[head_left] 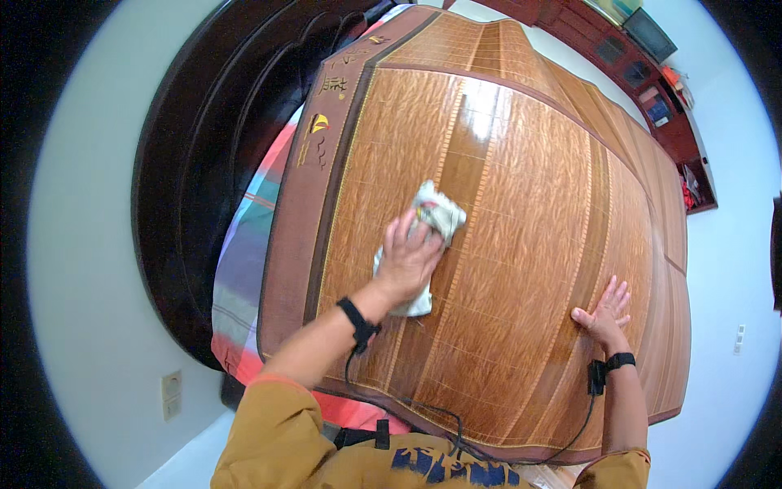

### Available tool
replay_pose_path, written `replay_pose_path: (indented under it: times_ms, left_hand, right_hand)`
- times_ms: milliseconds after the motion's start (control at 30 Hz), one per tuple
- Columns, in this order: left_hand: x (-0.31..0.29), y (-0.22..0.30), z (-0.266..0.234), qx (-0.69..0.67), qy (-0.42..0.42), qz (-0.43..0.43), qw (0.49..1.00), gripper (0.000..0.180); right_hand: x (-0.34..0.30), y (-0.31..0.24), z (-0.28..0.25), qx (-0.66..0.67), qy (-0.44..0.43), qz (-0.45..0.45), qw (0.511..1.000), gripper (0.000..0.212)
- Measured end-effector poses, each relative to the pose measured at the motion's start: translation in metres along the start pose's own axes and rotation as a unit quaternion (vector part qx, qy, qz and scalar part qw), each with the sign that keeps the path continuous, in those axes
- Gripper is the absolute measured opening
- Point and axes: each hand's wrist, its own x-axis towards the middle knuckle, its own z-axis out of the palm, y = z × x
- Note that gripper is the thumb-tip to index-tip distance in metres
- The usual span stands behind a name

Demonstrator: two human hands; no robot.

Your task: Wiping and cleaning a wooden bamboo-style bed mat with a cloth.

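Observation:
My left hand (410,259) presses a crumpled pale cloth (442,213) with a small coloured print against a brown bamboo sleeping mat (521,220). Its fingers lie over the cloth, and white folds stick out on both sides of the hand. To the right, my right hand (604,316) rests on the mat with its fingers spread and holds nothing. The mat is spread over a bed, its brown fabric border (295,191) decorated with a small sailboat. Black bands with cables circle both wrists.
A dark curved headboard (191,179) stands along the left. Striped bedding (244,269) shows under the mat's edge. Black cables (423,403) trail over the near edge. A wall socket (171,395) is at lower left. A reddish cabinet (619,61) with a screen (649,34) stands at the far right.

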Motion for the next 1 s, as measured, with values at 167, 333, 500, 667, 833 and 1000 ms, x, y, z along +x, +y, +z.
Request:
replay_pose_path:
  times_ms: [167,333,500,667,833,1000]
  left_hand:
    - [0.121,-0.094,0.000,0.065,0.078,-0.086,0.991,0.034]
    - [0.181,-0.154,-0.002,0.146,0.058,-0.166,0.974,0.038]
    - [0.145,-0.183,0.026,0.047,-0.043,-0.420,0.905,0.042]
    - [0.020,-0.204,-0.021,0.109,-0.037,-0.393,0.912,0.041]
    - [-0.151,-0.165,-0.052,0.177,-0.034,-0.366,0.913,0.035]
    - [-0.324,-0.086,-0.093,0.224,-0.094,-0.495,0.834,0.037]
  right_hand:
    - [0.004,-0.002,0.003,-0.020,-0.006,-0.012,1.000,0.138]
    - [0.011,0.008,0.006,-0.029,0.000,-0.017,0.999,0.145]
    - [0.002,0.003,0.001,-0.005,-0.011,-0.007,1.000,0.143]
    - [0.005,0.002,0.007,0.014,-0.009,-0.029,0.999,0.139]
    - [0.007,0.013,0.003,0.000,0.014,-0.026,1.000,0.142]
    - [0.007,0.009,0.003,0.003,-0.003,-0.026,1.000,0.143]
